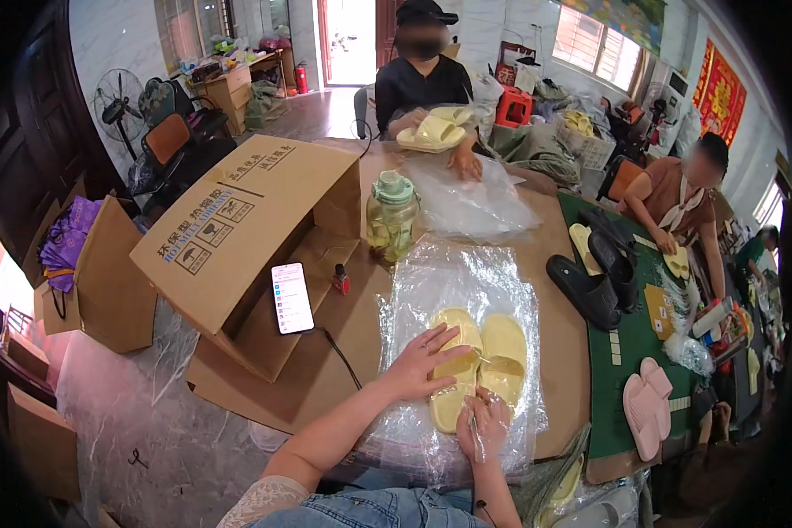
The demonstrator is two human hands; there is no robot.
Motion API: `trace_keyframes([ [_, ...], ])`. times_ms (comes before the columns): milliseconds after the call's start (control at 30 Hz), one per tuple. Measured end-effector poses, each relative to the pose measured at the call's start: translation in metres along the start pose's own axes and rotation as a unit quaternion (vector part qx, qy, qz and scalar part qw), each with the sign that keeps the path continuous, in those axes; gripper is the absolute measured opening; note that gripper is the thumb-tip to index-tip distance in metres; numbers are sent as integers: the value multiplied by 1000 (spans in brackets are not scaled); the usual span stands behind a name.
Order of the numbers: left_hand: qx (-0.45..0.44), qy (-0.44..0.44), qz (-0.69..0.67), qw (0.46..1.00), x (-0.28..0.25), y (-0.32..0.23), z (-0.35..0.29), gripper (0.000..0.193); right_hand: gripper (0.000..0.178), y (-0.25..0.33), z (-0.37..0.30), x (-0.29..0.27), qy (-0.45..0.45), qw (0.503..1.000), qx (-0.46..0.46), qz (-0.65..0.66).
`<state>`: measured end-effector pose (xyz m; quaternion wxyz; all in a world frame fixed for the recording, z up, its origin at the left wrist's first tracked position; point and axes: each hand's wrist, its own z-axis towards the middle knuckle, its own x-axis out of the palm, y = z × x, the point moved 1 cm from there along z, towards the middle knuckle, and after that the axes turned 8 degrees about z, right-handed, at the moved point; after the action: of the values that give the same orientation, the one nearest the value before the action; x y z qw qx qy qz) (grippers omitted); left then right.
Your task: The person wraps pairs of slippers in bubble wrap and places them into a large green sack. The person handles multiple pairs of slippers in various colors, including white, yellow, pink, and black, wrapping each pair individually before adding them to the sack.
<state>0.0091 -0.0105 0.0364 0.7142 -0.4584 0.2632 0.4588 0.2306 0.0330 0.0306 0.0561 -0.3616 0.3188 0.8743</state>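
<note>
A pair of pale yellow slide slippers point(505, 345) lies side by side on a stack of clear plastic bags point(444, 273) at the table's near edge. Clear film appears to cover the slippers. My left hand point(424, 363) rests across the left slipper's strap, its fingers spread. Close to the slippers' heel ends, my right hand point(486, 429) is closed, with fingertips pinching what looks like the clear plastic bag. Its exact grip is partly hidden by the shiny film.
An open cardboard box point(238, 207) holding a lit phone point(291, 299) stands left. Beyond the bags is a green-lidded jar point(392, 216). Black slippers point(594, 290) and pink slippers point(644, 414) lie right on a green surface. Opposite, a person point(424, 88) handles yellow slippers; another person point(686, 189) works at right.
</note>
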Motion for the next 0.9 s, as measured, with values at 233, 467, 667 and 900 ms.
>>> trace_keyframes([
  [233, 5, 0, 1, 1000, 2, 2, -1, 66, 26, -1, -1, 1, 3, 1000, -3, -8],
  [467, 4, -2, -9, 1000, 0, 0, 0, 67, 26, 0, 0, 0, 2, 1000, -4, -8],
  [667, 3, -8, -9, 1000, -1, -1, 0, 64, 26, 0, -1, 1, 1, 1000, 3, -1],
  [900, 6, -8, -4, 1000, 1, 0, -1, 65, 27, -3, -2, 2, 2, 1000, -5, 1],
])
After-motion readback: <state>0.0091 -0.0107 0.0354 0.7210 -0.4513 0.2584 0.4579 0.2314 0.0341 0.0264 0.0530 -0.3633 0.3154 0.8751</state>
